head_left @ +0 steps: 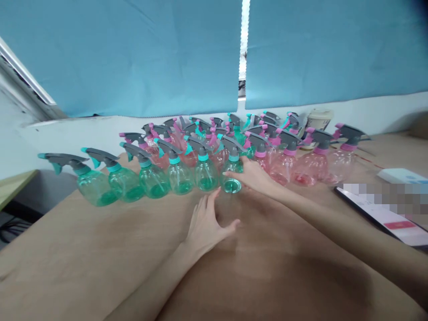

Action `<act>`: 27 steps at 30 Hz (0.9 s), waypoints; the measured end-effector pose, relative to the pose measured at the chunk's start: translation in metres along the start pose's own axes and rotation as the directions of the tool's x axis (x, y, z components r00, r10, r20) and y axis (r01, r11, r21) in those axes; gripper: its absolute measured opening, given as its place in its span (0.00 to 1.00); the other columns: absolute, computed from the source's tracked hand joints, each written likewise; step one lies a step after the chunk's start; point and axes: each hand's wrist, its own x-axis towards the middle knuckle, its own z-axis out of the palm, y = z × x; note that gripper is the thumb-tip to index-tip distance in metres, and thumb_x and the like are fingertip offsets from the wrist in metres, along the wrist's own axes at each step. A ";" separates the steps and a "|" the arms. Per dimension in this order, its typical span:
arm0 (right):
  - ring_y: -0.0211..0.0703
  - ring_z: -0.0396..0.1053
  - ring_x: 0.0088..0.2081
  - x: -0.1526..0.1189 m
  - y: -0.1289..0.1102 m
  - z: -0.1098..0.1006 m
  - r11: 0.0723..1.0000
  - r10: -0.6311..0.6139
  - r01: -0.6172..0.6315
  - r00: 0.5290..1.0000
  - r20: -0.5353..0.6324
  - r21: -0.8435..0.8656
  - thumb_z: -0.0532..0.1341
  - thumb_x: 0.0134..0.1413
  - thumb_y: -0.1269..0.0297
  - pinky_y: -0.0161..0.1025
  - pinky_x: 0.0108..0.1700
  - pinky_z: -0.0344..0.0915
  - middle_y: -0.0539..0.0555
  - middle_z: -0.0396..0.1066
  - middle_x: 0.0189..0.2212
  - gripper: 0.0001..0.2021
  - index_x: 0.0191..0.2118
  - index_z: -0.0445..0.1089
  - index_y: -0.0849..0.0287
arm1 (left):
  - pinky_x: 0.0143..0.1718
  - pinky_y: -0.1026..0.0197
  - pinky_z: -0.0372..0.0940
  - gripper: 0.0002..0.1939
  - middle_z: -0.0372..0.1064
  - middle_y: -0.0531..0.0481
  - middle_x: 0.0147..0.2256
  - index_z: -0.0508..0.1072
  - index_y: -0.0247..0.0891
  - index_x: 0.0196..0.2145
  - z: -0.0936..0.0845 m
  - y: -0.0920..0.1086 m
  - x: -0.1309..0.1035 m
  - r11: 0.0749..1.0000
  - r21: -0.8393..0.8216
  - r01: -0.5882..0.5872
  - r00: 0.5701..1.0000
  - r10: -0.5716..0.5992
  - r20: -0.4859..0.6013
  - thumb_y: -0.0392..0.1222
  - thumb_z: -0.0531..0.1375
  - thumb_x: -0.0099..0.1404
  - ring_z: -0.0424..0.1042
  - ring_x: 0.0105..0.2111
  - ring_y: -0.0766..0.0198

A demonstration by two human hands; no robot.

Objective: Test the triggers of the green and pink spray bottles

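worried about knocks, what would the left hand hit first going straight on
The left hand would likely meet the translucent green plastic spray bottle at the right hand; depth is unclear, so its left neighbour is possible.

Blue curtains (150, 53) cover most of the far wall, meeting near the middle at a narrow bright gap (244, 49) that admits light. Beneath them runs a white ledge (110, 133). A pale metal frame (26, 73) slants at upper left. Brown tabletop (100, 249) has a smooth, wood-toned surface. Beyond its left edge stands a yellowish-green surface (16, 185), with dark cables, apparently, below (13, 227); that corner is dim.
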 end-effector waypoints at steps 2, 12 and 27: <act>0.56 0.69 0.37 -0.008 0.000 -0.002 0.999 -0.026 0.026 1.000 -0.007 -0.024 0.56 0.43 0.42 0.42 0.30 0.60 0.65 0.70 0.35 0.36 0.50 0.58 0.69 | 0.48 0.48 0.57 0.39 0.59 0.45 0.50 0.50 0.44 0.57 0.001 0.000 -0.001 1.000 -0.017 0.013 1.000 -0.013 -0.014 0.51 0.63 0.52 0.60 0.50 0.51; 0.52 0.69 0.33 -0.074 0.003 -0.035 0.987 -0.082 0.092 0.994 0.077 -0.130 0.52 0.41 0.35 0.42 0.27 0.59 0.58 0.71 0.34 0.33 0.42 0.60 0.60 | 0.50 0.45 0.54 0.52 0.52 0.40 0.56 0.42 0.42 0.59 0.015 0.007 0.004 0.998 -0.056 0.025 1.000 -0.026 -0.018 0.61 0.64 0.45 0.55 0.55 0.47; 0.45 0.65 0.42 -0.105 0.049 -0.105 0.902 -0.321 0.244 0.931 0.175 0.357 0.63 0.40 0.50 0.40 0.39 0.63 0.52 0.66 0.42 0.27 0.48 0.61 0.53 | 0.50 0.44 0.52 0.44 0.58 0.47 0.54 0.54 0.47 0.56 0.049 0.081 0.014 0.967 -0.132 -0.218 0.939 0.245 0.242 0.57 0.67 0.44 0.57 0.54 0.47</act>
